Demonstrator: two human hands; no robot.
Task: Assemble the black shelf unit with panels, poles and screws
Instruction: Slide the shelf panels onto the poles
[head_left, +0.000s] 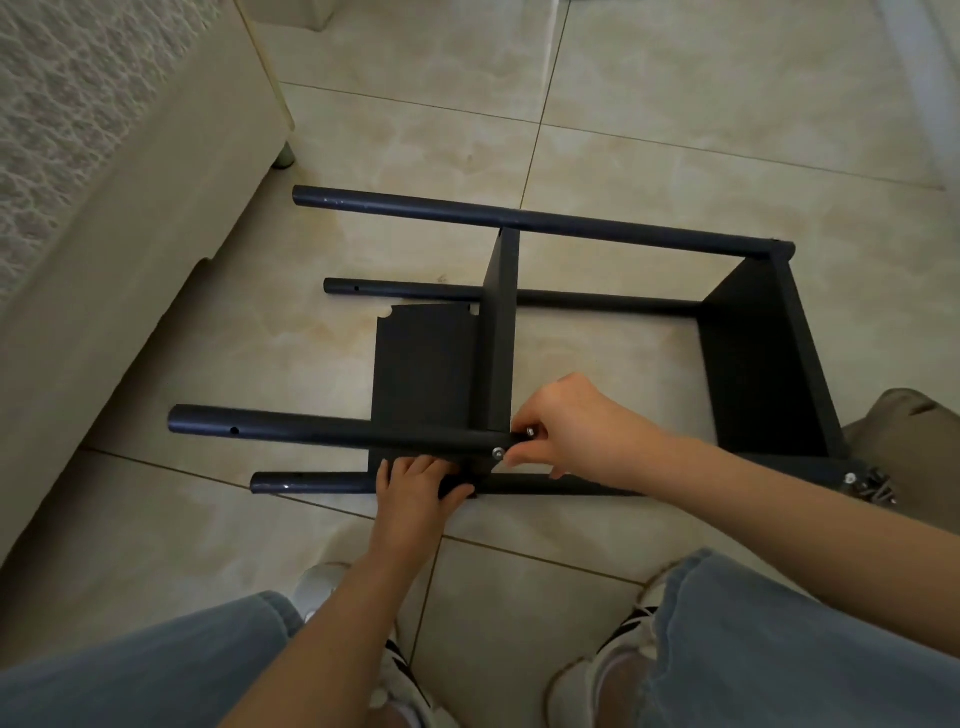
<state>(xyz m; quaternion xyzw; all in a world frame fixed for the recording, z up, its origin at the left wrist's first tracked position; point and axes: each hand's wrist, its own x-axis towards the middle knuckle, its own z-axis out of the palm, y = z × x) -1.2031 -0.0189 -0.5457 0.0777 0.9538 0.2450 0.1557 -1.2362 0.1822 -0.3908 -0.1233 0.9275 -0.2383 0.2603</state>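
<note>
Head view: left grip (415, 486) wraps round matte pole (311, 482), right grip (566, 421) pinches shiny screw (530, 431).

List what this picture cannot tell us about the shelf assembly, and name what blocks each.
All head view.
1. Screw: pinched by the right hand; fingers hide how far in it sits.
2. Left hand, gripping the lower near pole: fingertips behind the upper near pole.
3. Loose screws: too small to count.
4. Loose panel: near edge hidden by that upper pole.
</note>
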